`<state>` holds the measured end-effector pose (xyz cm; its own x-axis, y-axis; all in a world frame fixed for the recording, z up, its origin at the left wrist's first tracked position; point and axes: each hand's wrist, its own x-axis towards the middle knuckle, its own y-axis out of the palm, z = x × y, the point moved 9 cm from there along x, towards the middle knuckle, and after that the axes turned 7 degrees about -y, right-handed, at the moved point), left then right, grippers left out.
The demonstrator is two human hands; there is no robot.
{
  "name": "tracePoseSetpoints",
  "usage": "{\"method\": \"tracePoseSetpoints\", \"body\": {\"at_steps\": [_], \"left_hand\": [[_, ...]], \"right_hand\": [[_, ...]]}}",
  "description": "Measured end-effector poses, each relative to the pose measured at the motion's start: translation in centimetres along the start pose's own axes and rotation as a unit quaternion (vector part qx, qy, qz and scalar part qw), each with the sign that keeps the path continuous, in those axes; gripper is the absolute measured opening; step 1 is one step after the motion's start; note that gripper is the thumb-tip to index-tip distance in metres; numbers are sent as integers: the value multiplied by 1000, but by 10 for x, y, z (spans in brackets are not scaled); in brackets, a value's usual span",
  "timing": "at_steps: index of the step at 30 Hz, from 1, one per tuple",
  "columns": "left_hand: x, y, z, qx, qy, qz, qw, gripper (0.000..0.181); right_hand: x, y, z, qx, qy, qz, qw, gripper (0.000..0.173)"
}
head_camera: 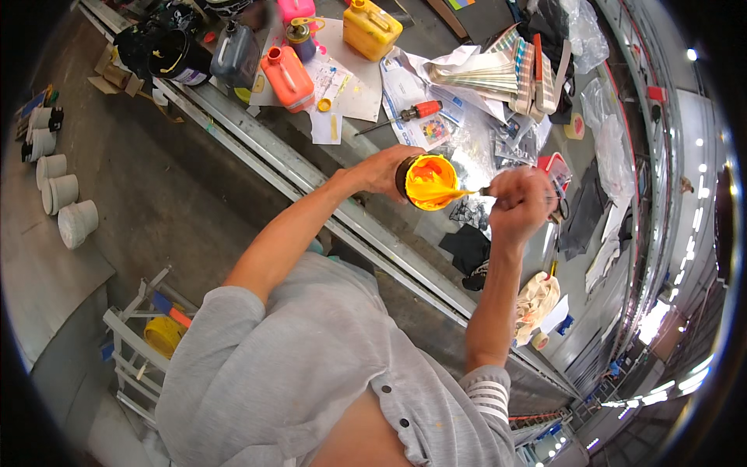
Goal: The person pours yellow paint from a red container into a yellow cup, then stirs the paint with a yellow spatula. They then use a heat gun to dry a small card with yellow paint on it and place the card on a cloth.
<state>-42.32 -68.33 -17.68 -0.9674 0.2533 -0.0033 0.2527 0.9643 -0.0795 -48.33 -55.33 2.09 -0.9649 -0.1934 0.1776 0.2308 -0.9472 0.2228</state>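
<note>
My left hand [390,170] grips a dark tub of yellow paint or ink [435,198] around its side, its open mouth facing up to me. A patch of orange colour shows among the yellow inside. In my right hand [521,201], slightly blurred, is the handle of a stirring tool, likely a spatula [458,193]. Its yellow-coated end reaches into the tub. Most of that handle is hidden by my fingers. Beyond the tub, a screwdriver with a red and black handle [421,110] rests on printed sheets [402,87].
An orange jug [288,79], a yellow jug [372,29] and a dark jug [235,55] stand on the far left of the worktable. Colour swatch fans [519,76] lie at the back. Scissors [561,204] are beside my right hand. A metal rail [262,157] edges the table.
</note>
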Motion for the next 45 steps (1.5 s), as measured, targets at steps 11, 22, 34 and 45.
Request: {"method": "tracePoseSetpoints", "body": {"at_steps": [11, 22, 34, 45], "left_hand": [[-3, 4, -6, 34, -20, -13, 999, 97], [0, 5, -17, 73, 7, 12, 997, 98], [-10, 3, -7, 68, 2, -41, 997, 97], [-4, 2, -6, 52, 6, 50, 997, 92]], "right_hand": [[-26, -11, -12, -70, -77, -131, 986, 26], [-55, -1, -66, -333, -119, -38, 935, 24], [-62, 12, -10, -301, -113, -112, 940, 29], [-67, 54, -54, -161, -6, 374, 913, 9]]}}
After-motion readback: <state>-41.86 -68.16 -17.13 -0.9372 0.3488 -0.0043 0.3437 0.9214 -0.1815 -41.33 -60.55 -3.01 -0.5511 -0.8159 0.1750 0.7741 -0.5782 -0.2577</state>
